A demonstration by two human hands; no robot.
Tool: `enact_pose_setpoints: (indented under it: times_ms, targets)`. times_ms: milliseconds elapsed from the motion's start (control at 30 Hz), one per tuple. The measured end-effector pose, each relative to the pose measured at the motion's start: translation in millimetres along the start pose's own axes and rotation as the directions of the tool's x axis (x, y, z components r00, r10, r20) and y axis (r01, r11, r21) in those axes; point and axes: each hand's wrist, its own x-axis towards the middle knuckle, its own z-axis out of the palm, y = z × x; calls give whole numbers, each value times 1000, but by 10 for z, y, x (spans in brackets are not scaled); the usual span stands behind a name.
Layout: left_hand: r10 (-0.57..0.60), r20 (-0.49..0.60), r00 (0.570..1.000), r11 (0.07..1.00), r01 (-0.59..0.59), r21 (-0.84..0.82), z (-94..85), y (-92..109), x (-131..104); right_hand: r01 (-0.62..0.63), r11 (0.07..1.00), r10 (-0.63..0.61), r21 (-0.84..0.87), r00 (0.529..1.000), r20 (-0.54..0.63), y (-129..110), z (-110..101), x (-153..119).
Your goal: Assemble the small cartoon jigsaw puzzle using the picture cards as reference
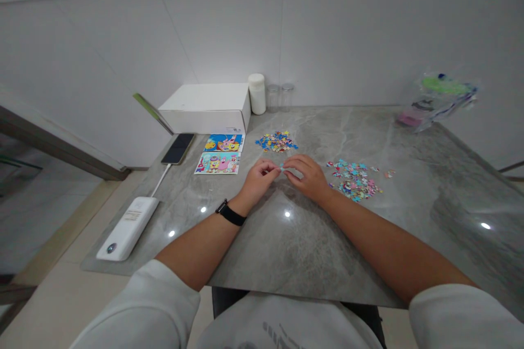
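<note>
Both hands meet over the middle of the grey table. My left hand pinches one side of a small light-blue jigsaw puzzle piece. Thumb and fingertips of my right hand close on its other side. Fingers hide much of the piece, and I cannot tell whether it is one piece or two joined. Just beyond the hands lies a pile of blue and yellow puzzle pieces. A second pile of light-blue and pink pieces spreads to the right of my right hand.
Two cartoon picture cards lie left of the hands. A phone is cabled to a white power bank. Along the wall stand a white box, a white bottle and two clear glasses. A plastic bag sits back right.
</note>
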Motion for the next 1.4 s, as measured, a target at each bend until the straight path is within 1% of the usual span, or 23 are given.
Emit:
enact_pose_setpoints:
  times_ms: [100,167,233,333,433,500,600,700,967,1200,1400]
  targets:
    - [43,28,999,981,-48,188,-52,17,11,-13,1000,13,-5,1000,-1,38,2,-10]
    - [108,25,994,927,-109,359,-99,16,16,-45,999,45,-18,999,12,73,10,-20]
    - [152,36,988,848,-149,509,-137,1,18,-89,995,91,-36,995,46,112,25,-34]
    - [138,82,987,741,-158,653,-161,-26,13,-164,984,171,-65,978,116,160,61,-61]
    - [104,133,986,671,-168,722,-160,-25,7,-219,971,234,-99,955,185,181,100,-83]
    - [88,152,984,636,-173,752,-161,-8,4,-236,964,260,-125,938,230,181,117,-85]
    - [68,152,986,595,-162,787,-167,22,1,-251,954,290,-163,912,291,169,120,-68]
    - [66,164,984,577,-172,798,-168,41,-4,-256,947,307,-193,897,317,153,103,-41]
    - [76,205,976,603,-209,770,-135,49,-34,-229,951,291,-207,889,354,198,128,-34]
    - [66,206,976,620,-202,758,-123,60,-41,-224,951,295,-214,866,404,229,157,-18]
    - [66,204,977,614,-200,763,-122,66,-43,-211,950,290,-228,866,406,208,161,-8]
